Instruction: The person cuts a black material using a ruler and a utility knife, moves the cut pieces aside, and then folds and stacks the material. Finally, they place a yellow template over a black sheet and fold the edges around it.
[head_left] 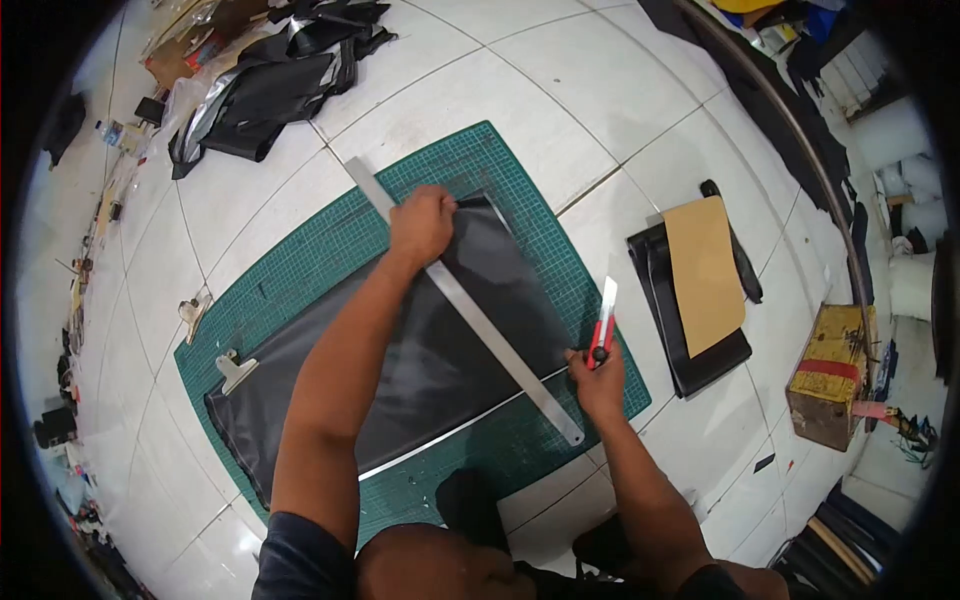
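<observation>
My left hand (422,228) is closed over a long steel ruler (500,347), near the upper edge of a black sheet of material (500,265). The ruler lies slantwise across the sheet, and my fingertips are partly hidden. My right hand (600,385) grips a red utility knife (601,335) with its blade out and pointing away from me. That hand is at the sheet's right corner, its thumb or finger by the edge. Underneath is a green cutting mat (270,295). A metal bulldog clip (236,371) sits on the sheet's left edge.
Another clip (193,316) is by the mat's left corner. To the right, a tan card template (703,270) lies on folded black material (656,300). A worn yellow box (828,375) stands farther right. Black scraps (275,100) lie on the tiled floor (520,90) at upper left.
</observation>
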